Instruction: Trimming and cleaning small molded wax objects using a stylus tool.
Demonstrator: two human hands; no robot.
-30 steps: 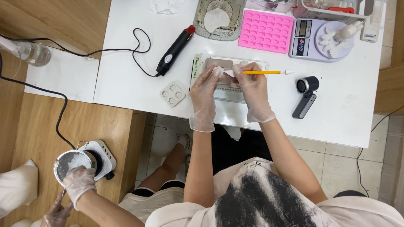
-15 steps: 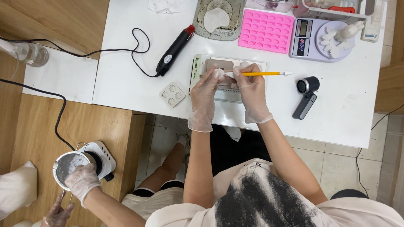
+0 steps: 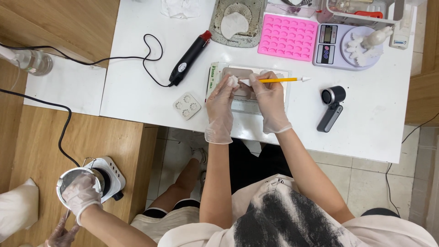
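Both your gloved hands meet over the tray (image 3: pixel 247 98) at the white table (image 3: pixel 137 91): your left hand (image 3: pixel 221 103) pinches a small white piece (image 3: pixel 233 81), and your right hand (image 3: pixel 270 98) grips a yellow tool (image 3: pixel 279 80) touching it. Wooden floor lies left, tiles below.
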